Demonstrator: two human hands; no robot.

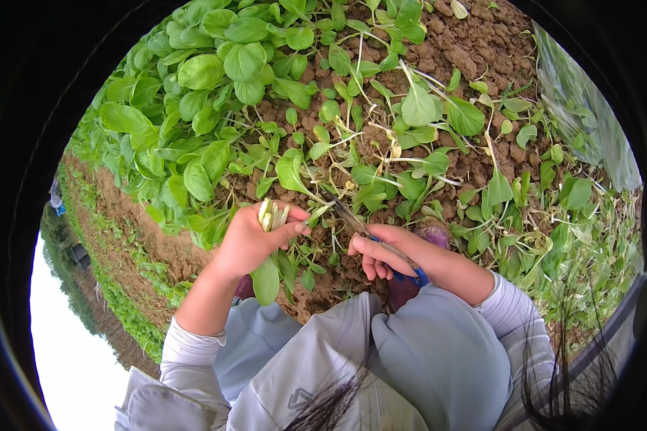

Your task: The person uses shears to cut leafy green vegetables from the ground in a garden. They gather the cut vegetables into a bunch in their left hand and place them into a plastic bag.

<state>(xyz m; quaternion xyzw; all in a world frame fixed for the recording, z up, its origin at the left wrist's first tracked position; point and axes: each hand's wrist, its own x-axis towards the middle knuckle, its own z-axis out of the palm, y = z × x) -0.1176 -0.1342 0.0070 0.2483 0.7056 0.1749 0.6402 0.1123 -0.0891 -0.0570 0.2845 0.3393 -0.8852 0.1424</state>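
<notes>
My left hand is closed around a small bunch of leafy greens. Their pale cut stems poke up above the fist and leaves hang below it. The left fingertips also pinch the stem end of another leafy green, whose leaf points up and away. In my right hand is a pair of scissors with blue handles, partly hidden by the fingers and wrist. Its dark blades point up and left, close to the pinched stem. I cannot tell whether the blades touch it.
Dense leafy greens grow at the upper left. Loose leaves with pale stems lie on the brown soil. Clear plastic sheeting runs along the right. A purple boot stands beneath my right forearm.
</notes>
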